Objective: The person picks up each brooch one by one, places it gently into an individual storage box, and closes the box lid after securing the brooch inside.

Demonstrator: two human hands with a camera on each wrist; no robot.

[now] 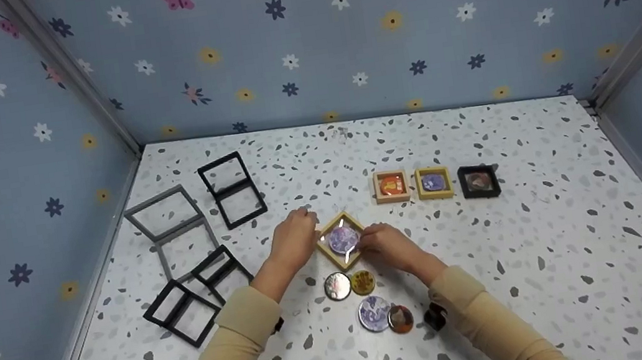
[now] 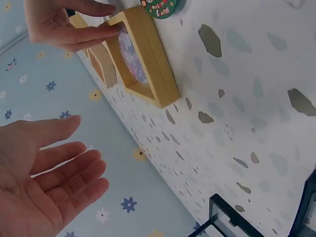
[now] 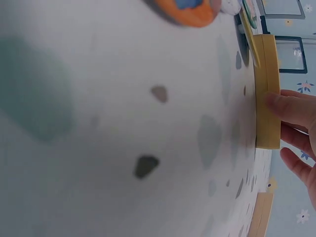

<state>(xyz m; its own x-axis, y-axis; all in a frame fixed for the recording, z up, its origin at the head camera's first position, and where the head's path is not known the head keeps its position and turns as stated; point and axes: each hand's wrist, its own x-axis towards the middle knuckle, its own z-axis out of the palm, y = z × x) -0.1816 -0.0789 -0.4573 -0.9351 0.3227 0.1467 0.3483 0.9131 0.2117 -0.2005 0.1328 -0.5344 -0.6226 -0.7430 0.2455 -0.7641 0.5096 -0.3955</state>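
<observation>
A yellow square display frame (image 1: 332, 258) lies cornerwise on the table, with a round purple patterned badge (image 1: 343, 239) behind its clear window. My right hand (image 1: 393, 245) pinches the frame at its right side; the right wrist view shows the thumb (image 3: 279, 104) against the frame's outer side. To the left of the frame, my left hand (image 2: 54, 177) is held apart from it, fingers extended and holding nothing. Toward me lie loose round badges: a shiny silvery one (image 1: 337, 286), a yellow one (image 1: 363, 282), a purple one (image 1: 374, 314) and a brown-orange one (image 1: 400, 319).
Three closed frames with badges inside stand in a row at back right: light wood-coloured (image 1: 393, 199), yellow (image 1: 435, 194) and black (image 1: 480, 193). On the left lie unfolded frames, one grey (image 1: 163, 255) and several black (image 1: 247, 219). Patterned panels (image 1: 313, 36) border the table.
</observation>
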